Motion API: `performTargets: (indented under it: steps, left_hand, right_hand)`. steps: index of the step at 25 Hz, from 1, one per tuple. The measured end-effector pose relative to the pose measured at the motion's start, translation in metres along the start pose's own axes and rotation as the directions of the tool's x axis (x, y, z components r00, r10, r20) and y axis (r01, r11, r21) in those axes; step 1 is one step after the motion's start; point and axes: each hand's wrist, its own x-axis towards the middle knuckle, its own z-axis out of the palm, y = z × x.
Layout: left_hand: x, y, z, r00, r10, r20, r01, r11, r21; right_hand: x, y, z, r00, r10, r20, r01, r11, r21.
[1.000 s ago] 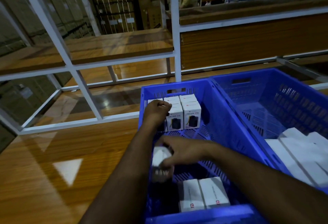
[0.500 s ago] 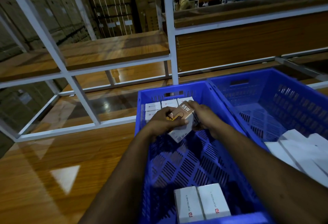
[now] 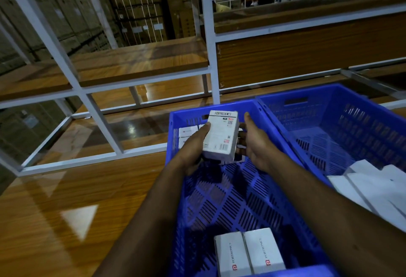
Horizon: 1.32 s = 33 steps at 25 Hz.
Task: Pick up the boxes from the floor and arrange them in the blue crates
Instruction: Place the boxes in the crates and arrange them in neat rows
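- The left hand (image 3: 193, 147) grips the white box (image 3: 222, 136) by its left edge, thumb curled over the printed face and fingers tucked behind; the right hand (image 3: 254, 142) stands just beside the box's right edge with fingers straight and relaxed, and whether it touches the box I cannot tell
- The box is held upright and slightly tilted above the far end of the near blue crate (image 3: 283, 162), printed back toward the camera; probably so the person can square it before setting it down
- Stacked boxes (image 3: 186, 133) stand against that crate's far wall, partly hidden behind the left hand; the held box looks bound for that row, which keeps the packing tight
- Two more boxes (image 3: 248, 254) lie flat at the crate's near end, side by side
- A second blue crate (image 3: 373, 110) touches the near crate's right side and holds white packages (image 3: 373, 186)
- Half a second ago both hands held the box low against the row with another face showing; now it is raised, turned, and the right hand has let go
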Motion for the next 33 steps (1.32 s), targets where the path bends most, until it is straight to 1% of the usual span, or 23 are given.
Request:
performTargets:
  steps: [2,5,6,9,10,12,15,16,18,19,23,25,27,30,33]
  left_hand:
    - [-0.002,0.001,0.001,1.0,-0.024,-0.015,0.023,0.999,-0.044]
    - [-0.001,0.002,0.0,0.996,-0.018,-0.082,0.017,1.0,-0.018]
    - [0.001,0.002,0.0,0.993,0.007,-0.116,-0.006,1.0,0.01]
    - [0.01,-0.004,-0.006,0.972,0.147,-0.183,-0.125,0.984,0.129]
    - [0.009,-0.003,-0.004,0.967,0.164,-0.196,-0.138,0.981,0.14]
    - [0.007,-0.003,-0.001,0.973,0.155,-0.169,-0.135,0.983,0.124]
    - [0.001,0.002,0.003,0.994,0.068,-0.083,-0.062,0.996,0.071]
    - [0.001,0.002,0.002,0.996,0.077,-0.054,-0.072,0.994,0.085]
    - [-0.001,-0.001,0.002,0.988,0.154,-0.021,-0.15,0.98,0.131]
    - [-0.001,-0.002,0.002,0.986,0.168,-0.019,-0.164,0.979,0.123]
    - [0.0,-0.002,0.003,0.992,0.126,-0.028,-0.123,0.989,0.079]
    - [0.004,-0.004,0.001,0.992,0.123,-0.036,-0.121,0.991,0.059]
    - [0.003,-0.003,0.001,0.991,0.125,-0.044,-0.124,0.992,0.021]
    - [0.002,-0.002,-0.003,0.993,0.117,-0.03,-0.116,0.993,0.034]
    - [-0.002,0.0,-0.009,0.998,0.063,0.03,-0.066,0.995,0.08]
  right_hand:
    - [0.0,-0.001,-0.001,1.0,-0.016,0.013,0.016,1.0,0.024]
    - [-0.002,-0.001,-0.002,0.996,-0.077,0.034,0.077,0.997,-0.024]
    - [-0.002,-0.001,-0.002,0.995,-0.095,0.036,0.096,0.995,-0.032]
    - [-0.004,0.0,0.001,0.988,-0.154,0.025,0.154,0.988,-0.003]
    - [-0.004,0.001,0.002,0.984,-0.174,0.022,0.174,0.985,0.004]
    - [-0.005,0.002,0.004,0.978,-0.205,0.025,0.204,0.979,0.014]
    - [-0.007,0.0,0.004,0.973,-0.22,0.066,0.212,0.971,0.115]
    - [-0.007,-0.001,0.004,0.969,-0.233,0.081,0.223,0.968,0.117]
    - [-0.008,-0.001,0.002,0.959,-0.273,0.076,0.269,0.962,0.055]
    - [-0.008,-0.001,0.001,0.955,-0.293,0.052,0.292,0.956,0.024]
    - [-0.002,0.0,-0.001,0.933,-0.345,-0.1,0.34,0.938,-0.062]
    - [0.001,0.001,0.0,0.94,-0.321,-0.118,0.316,0.947,-0.064]
    - [0.0,0.003,0.002,0.97,-0.238,-0.058,0.238,0.971,-0.014]
    - [0.002,0.01,0.004,0.981,-0.169,0.094,0.179,0.977,-0.117]
    - [0.008,0.016,0.003,0.976,-0.105,0.191,0.134,0.981,-0.141]
